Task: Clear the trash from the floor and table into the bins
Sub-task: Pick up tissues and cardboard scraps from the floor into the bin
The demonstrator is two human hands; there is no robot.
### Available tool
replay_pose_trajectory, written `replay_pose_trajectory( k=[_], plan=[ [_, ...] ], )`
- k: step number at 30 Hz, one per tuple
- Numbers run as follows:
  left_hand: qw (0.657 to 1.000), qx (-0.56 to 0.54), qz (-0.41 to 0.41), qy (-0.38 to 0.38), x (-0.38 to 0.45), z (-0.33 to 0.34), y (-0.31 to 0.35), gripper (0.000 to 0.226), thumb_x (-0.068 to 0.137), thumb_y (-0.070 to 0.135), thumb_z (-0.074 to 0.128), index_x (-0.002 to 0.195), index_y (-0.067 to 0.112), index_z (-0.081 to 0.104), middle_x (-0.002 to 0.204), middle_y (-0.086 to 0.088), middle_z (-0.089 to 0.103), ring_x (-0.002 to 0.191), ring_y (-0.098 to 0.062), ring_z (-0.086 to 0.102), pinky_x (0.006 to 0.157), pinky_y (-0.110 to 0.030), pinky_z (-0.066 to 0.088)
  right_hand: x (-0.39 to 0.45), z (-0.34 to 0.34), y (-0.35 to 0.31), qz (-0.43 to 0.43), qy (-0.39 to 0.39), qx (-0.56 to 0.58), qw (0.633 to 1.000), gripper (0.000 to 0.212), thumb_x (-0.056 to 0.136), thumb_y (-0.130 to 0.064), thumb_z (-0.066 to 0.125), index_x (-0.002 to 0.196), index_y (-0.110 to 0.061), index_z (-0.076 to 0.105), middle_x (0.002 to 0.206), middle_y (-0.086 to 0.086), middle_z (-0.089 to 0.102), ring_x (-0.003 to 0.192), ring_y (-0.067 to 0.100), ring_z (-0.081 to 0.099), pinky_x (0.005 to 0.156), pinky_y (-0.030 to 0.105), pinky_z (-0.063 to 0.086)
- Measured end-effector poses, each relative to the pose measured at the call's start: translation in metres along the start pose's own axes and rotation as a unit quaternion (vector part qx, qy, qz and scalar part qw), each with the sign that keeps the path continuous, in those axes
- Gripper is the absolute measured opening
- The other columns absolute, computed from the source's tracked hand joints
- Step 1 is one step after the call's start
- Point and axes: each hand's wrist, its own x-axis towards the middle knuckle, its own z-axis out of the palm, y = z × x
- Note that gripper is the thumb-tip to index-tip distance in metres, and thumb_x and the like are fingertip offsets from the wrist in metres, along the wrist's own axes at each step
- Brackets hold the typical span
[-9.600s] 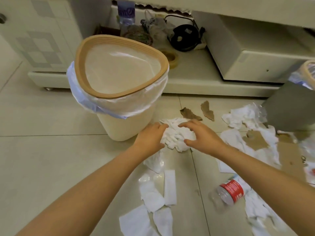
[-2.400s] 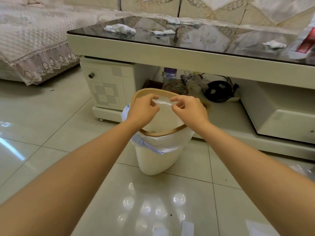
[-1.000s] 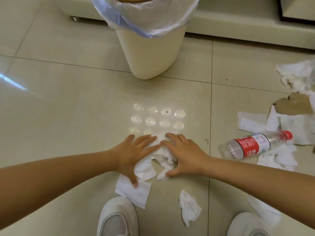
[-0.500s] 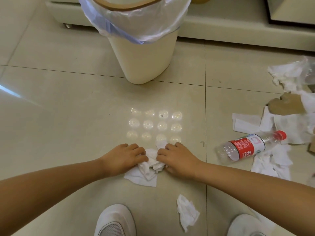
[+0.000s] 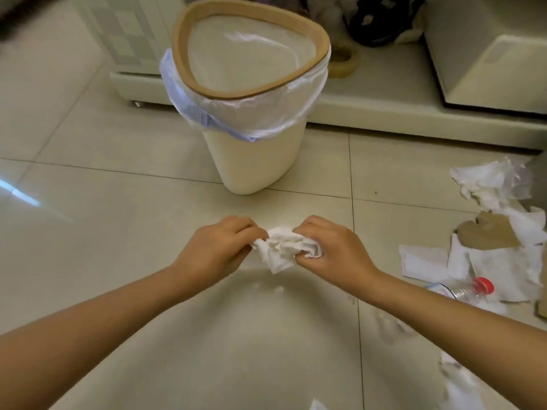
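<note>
A bunch of crumpled white tissue (image 5: 282, 248) hangs above the floor between both hands. My left hand (image 5: 216, 250) pinches its left side and my right hand (image 5: 331, 253) grips its right side, fingers curled round it. Straight ahead stands a cream bin (image 5: 251, 161) with a tan rim and a white plastic liner, its mouth open. More white tissue (image 5: 485, 184) and a torn piece of brown cardboard (image 5: 485, 233) lie on the floor at the right. A plastic bottle with a red cap (image 5: 473, 290) lies there too, partly hidden behind my right forearm.
Behind the bin runs the low shelf of a cream table (image 5: 384, 108) with a roll of tape (image 5: 344, 62) and a black object (image 5: 376, 22) on it. A white box (image 5: 488, 54) sits at the right. Tissue scraps (image 5: 455, 377) lie by my right arm.
Both hands have lifted the gathered tissue off the floor and carried it toward the bin. The view has tilted up, so the bin's mouth shows and the shoes are gone.
</note>
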Motion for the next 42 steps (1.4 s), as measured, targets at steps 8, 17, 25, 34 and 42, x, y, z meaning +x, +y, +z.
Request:
replay_pose_trajectory(
  k=[8,17,25,34,42],
  plan=[
    [0.964,-0.062,-0.052,0.254,0.132,-0.117,0.0,0.016,0.089,0.012,0.061,0.104,0.008,0.065,0.09,0.002,0.067,0.08,-0.017,0.062,0.069,-0.031,0.051,0.104,-0.129,-0.053,-0.005,0.21,0.146,0.967,0.012,0.08,-0.016,0.072,0.091,-0.013,0.068,0.084,0.001,0.064,0.076,0.014,0.059,0.065,0.026,0.048],
    [0.931,-0.081,-0.207,0.29,0.211,-0.166,-0.057,0.01,0.09,0.019,0.055,0.095,0.015,0.062,0.081,0.0,0.063,0.074,-0.02,0.058,0.062,-0.035,0.05,0.21,-0.164,-0.089,0.119,0.165,0.24,0.949,0.013,0.083,-0.017,0.07,0.092,-0.019,0.061,0.092,0.002,0.063,0.092,0.022,0.062,0.082,0.041,0.057],
    [0.904,-0.23,-0.323,0.161,0.201,-0.155,-0.094,0.059,0.095,0.014,0.054,0.148,0.021,0.029,0.143,-0.005,0.047,0.115,-0.016,0.053,0.089,-0.027,0.049,0.236,-0.149,-0.077,0.187,0.148,0.298,0.924,0.046,0.09,-0.015,0.062,0.134,-0.017,0.051,0.133,0.003,0.053,0.119,0.023,0.051,0.092,0.031,0.044],
    [0.91,-0.229,-0.291,0.186,0.198,-0.142,-0.088,0.053,0.093,0.025,0.06,0.141,0.025,0.039,0.117,0.005,0.062,0.106,-0.007,0.057,0.088,-0.025,0.045,0.22,-0.143,-0.074,0.136,0.18,0.317,0.921,0.047,0.088,-0.012,0.065,0.133,-0.019,0.051,0.114,-0.002,0.066,0.109,0.015,0.06,0.099,0.035,0.046],
    [0.926,-0.217,-0.23,0.206,0.204,-0.122,-0.029,0.022,0.091,0.039,0.059,0.112,0.03,0.057,0.074,0.004,0.066,0.071,-0.011,0.065,0.073,-0.043,0.057,0.164,-0.16,-0.058,0.076,0.179,0.253,0.948,0.029,0.085,-0.013,0.069,0.113,-0.014,0.062,0.093,0.008,0.068,0.072,0.012,0.065,0.056,0.012,0.048]
  ],
)
